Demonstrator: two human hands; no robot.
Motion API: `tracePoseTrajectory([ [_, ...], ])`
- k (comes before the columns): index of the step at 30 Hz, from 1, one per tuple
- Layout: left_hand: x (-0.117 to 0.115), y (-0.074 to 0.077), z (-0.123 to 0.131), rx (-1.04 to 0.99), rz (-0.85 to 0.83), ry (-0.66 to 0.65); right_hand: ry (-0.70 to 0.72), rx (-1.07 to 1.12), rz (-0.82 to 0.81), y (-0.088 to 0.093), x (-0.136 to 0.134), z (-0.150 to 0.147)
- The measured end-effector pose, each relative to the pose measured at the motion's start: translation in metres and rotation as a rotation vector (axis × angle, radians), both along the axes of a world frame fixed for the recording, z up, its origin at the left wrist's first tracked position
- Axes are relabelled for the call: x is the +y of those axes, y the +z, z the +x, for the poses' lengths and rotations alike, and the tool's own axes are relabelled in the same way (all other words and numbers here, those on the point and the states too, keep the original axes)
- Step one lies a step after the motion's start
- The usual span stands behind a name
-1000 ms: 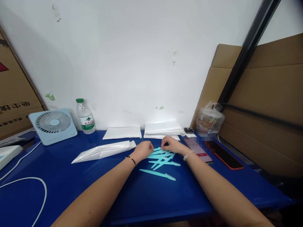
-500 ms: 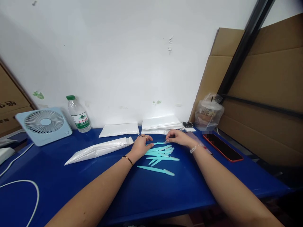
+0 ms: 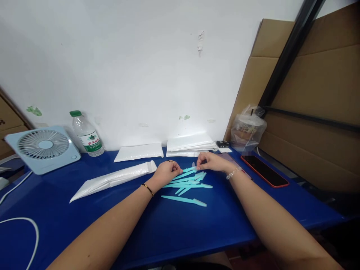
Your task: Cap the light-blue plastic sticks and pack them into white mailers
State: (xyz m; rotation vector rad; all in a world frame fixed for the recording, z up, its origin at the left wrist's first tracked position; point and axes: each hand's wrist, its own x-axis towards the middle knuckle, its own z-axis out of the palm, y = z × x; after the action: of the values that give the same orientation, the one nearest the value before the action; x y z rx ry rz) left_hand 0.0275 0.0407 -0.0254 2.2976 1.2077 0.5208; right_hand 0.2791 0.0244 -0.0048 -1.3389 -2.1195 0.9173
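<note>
Lone stick: a single teal plastic stick [image 3: 184,200] lay nearest, low of centre in the frame, on the blue table [image 3: 84,210], apart from the rest.
Pile: the other teal sticks [image 3: 188,181] lay crossed and fanned just above it, mid-frame.
Left hand: the left hand [image 3: 165,173] rested curled at the pile's left edge, fingertips touching stick ends; whether it pinched one could not be told.
Right hand: the right hand [image 3: 210,162] pinched the upper end of one lifted stick between thumb and fingers, at the pile's upper right.
Handling: the sticks looked light, thin, stiff and smooth, likely to slide on the table; a pinch near an end seemed best.
Farther: a white pouch [image 3: 112,179] lay at centre left, a phone [image 3: 264,170] at right, a fan [image 3: 43,148] and a bottle [image 3: 86,134] at the wall.
</note>
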Motion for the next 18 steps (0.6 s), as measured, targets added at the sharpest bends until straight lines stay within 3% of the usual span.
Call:
tracePoseTrajectory([
  [4,0.0,0.001,-0.001,0.024,0.076,0.027,-0.133,0.023,0.007,-0.003,0.008,0.016],
  [13,-0.003,0.004,0.0,0.082,0.103,0.026,0.034,-0.044,0.173,-0.016,0.013,0.003],
  [18,-0.004,0.004,-0.001,0.076,0.125,0.025,-0.044,-0.083,0.199,-0.009,0.01,0.009],
])
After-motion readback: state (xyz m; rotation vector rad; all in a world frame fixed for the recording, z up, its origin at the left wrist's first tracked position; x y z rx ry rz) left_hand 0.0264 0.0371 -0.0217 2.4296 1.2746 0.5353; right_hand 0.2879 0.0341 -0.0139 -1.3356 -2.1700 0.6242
